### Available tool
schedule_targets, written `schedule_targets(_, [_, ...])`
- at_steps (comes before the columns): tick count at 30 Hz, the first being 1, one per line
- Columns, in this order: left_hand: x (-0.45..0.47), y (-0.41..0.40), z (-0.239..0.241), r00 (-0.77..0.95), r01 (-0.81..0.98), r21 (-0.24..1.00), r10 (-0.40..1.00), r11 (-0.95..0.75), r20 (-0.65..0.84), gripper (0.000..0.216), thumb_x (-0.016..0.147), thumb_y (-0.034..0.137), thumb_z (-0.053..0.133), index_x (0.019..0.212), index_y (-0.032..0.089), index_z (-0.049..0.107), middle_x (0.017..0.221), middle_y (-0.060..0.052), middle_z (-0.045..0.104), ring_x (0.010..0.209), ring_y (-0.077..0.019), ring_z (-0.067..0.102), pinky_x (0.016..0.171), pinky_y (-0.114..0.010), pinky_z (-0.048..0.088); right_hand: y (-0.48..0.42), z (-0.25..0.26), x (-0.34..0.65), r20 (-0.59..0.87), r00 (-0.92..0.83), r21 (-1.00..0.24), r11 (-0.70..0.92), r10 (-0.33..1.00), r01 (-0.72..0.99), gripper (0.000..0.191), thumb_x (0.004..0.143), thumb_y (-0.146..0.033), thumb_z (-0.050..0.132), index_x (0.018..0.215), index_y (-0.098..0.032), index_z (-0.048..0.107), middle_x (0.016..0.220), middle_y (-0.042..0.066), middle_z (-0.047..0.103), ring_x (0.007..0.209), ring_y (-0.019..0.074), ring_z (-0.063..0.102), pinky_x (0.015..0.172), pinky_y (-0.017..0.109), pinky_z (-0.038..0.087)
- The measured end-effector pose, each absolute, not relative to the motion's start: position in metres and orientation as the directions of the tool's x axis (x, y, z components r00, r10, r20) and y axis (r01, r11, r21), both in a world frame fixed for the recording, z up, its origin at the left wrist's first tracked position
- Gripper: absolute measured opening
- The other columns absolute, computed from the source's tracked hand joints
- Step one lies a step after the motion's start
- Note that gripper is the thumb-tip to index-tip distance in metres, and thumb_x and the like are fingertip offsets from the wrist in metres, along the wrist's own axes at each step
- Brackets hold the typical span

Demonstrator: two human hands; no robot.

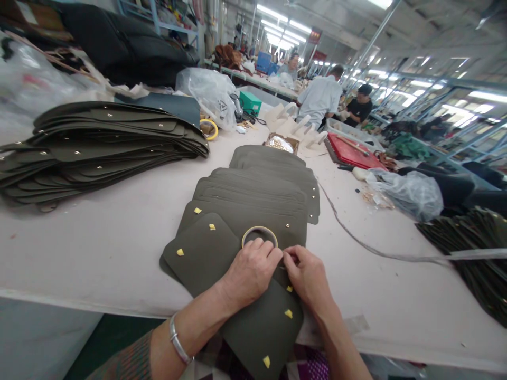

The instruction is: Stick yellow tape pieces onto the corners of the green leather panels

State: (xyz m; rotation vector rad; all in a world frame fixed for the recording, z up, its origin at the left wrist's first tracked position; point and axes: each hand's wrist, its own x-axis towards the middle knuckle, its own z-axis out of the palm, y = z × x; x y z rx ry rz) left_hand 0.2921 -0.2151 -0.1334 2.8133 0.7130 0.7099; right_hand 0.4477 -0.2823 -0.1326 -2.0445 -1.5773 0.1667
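Note:
My left hand [253, 269] is closed round the near edge of a roll of yellow tape [259, 228], held over the dark olive panels. Close beside it, my right hand [307, 272] pinches with thumb and finger near the roll; whatever is between the fingertips is too small to make out. Beneath both hands lies an olive panel [257, 332] with small yellow tape pieces [212, 227] stuck near its corners; its lower end reaches past the table edge. Under and beyond it is a fanned stack of similar panels [253, 195], some with small metal studs.
A thick pile of olive pieces [119, 142] sits on the left, with another yellow tape roll [208, 130] beside it. Behind the stack stands a box of shiny studs [282, 142]. Right are a red tray [352, 150], a cord [356, 243] and dark strips [471, 253]. People work farther back.

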Motion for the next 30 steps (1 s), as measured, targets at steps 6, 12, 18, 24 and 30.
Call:
schedule_targets(6, [0.289,-0.214,-0.132,0.728,0.312,0.348,0.458,-0.884,0.51,0.022,0.094,0.015,0.034,0.096,0.016,0.056,0.08,-0.005,0.056,0.076,-0.0203,0.05,0.07,-0.034,0.046,-0.301,-0.129,0.449,0.065,0.341,-0.538,-0.255,0.938,0.804,0.018,0.08,-0.023,0.056,0.065,-0.023,0.067,0.059,0.0,0.068,0.053,0.0169,0.063,0.049,0.026,0.042])
schedule_targets(12, [0.283,-0.212,-0.134,0.689,0.213,0.415,0.437,-0.884,0.578,0.028,0.095,0.014,0.036,0.116,0.016,0.054,0.089,-0.006,0.067,0.082,-0.0159,0.063,0.075,-0.028,0.053,-0.295,-0.132,0.453,0.121,0.378,-0.603,-0.235,0.918,0.763,0.005,0.075,-0.023,0.061,0.078,-0.021,0.065,0.052,-0.004,0.061,0.047,0.0148,0.058,0.047,0.024,0.04])
schedule_targets(18, [0.28,-0.214,-0.13,0.703,0.184,0.431,0.425,-0.883,0.571,0.047,0.098,0.02,0.038,0.143,0.015,0.027,0.109,-0.01,0.068,0.091,-0.0155,0.067,0.081,-0.029,0.056,-0.306,-0.119,0.451,0.269,0.42,-0.817,-0.026,0.867,0.576,0.019,0.088,-0.033,0.055,0.091,-0.018,0.067,0.081,0.004,0.071,0.068,0.0167,0.064,0.061,0.027,0.052])
schedule_targets(24, [0.279,-0.223,-0.126,0.72,0.192,0.417,0.416,-0.889,0.555,0.04,0.098,0.021,0.038,0.136,0.013,0.032,0.11,-0.011,0.069,0.09,-0.0179,0.069,0.077,-0.03,0.057,-0.312,-0.105,0.435,0.481,0.104,-0.621,0.255,0.871,0.741,0.019,0.089,-0.015,0.051,0.102,-0.02,0.064,0.095,0.007,0.068,0.089,0.018,0.063,0.079,0.032,0.052])
schedule_targets(30, [0.279,-0.226,-0.127,0.747,0.192,0.401,0.398,-0.896,0.532,0.03,0.096,0.019,0.041,0.126,0.016,0.042,0.102,-0.006,0.069,0.085,-0.0173,0.068,0.074,-0.029,0.055,-0.312,-0.115,0.432,0.556,0.058,-0.493,0.273,0.829,0.826,0.016,0.087,-0.01,0.049,0.086,-0.019,0.061,0.077,0.003,0.065,0.071,0.015,0.062,0.065,0.026,0.049])
